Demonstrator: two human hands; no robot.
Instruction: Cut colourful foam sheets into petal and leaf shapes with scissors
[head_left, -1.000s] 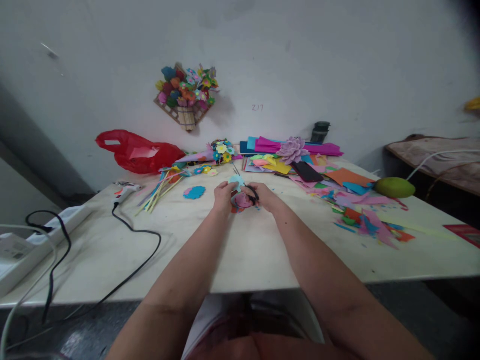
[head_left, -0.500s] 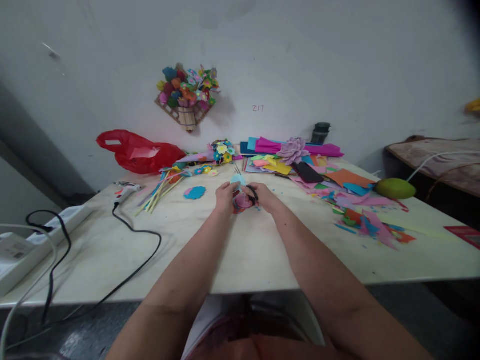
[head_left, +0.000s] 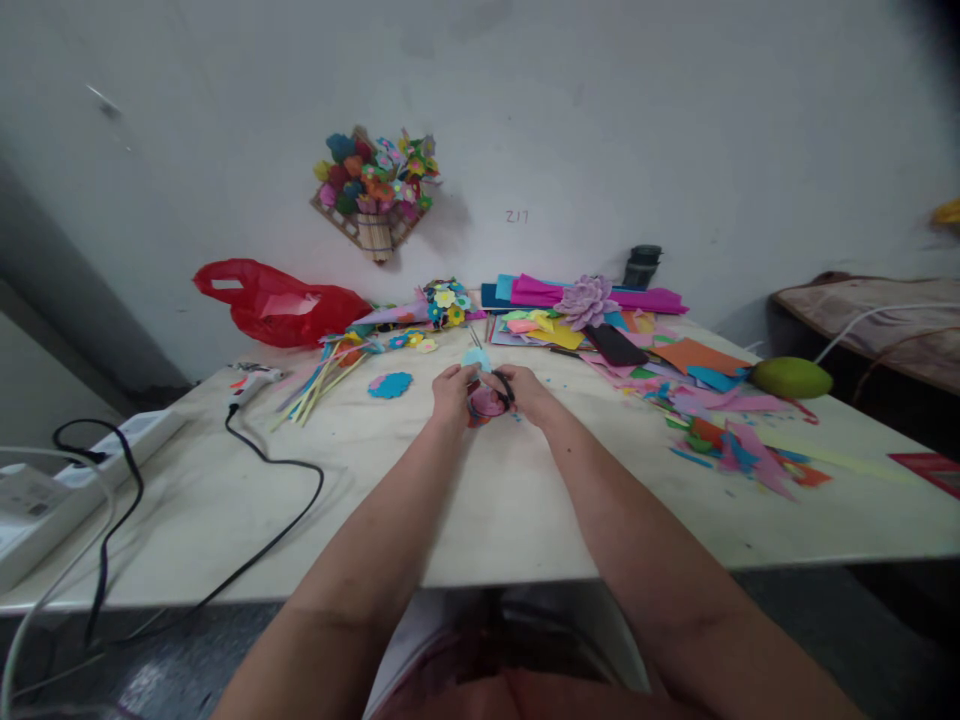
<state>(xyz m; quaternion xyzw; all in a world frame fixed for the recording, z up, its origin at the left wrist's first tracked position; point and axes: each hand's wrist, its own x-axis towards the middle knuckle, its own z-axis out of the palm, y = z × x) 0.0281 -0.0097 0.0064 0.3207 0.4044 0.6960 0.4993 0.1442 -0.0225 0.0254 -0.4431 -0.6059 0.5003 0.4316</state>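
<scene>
Near the middle of the table, my left hand (head_left: 451,392) pinches a small light-blue paper piece (head_left: 475,357). My right hand (head_left: 523,392) is closed on black-handled scissors (head_left: 505,388), whose thin blades point away, beside the paper. Just below the hands lies a pile of pink and red paper pieces (head_left: 487,402), partly hidden by the scissors' handle. Left of my left hand lies a stack of blue scalloped paper shapes (head_left: 391,385) with a bit of pink at its edge.
On the left are yellow strips (head_left: 322,385), a red bag (head_left: 281,305), a glue gun (head_left: 255,383) with a black cord, and a power strip (head_left: 124,465). Paper scraps (head_left: 750,450), a green oval object (head_left: 791,377) and coloured sheets (head_left: 555,330) lie right and back.
</scene>
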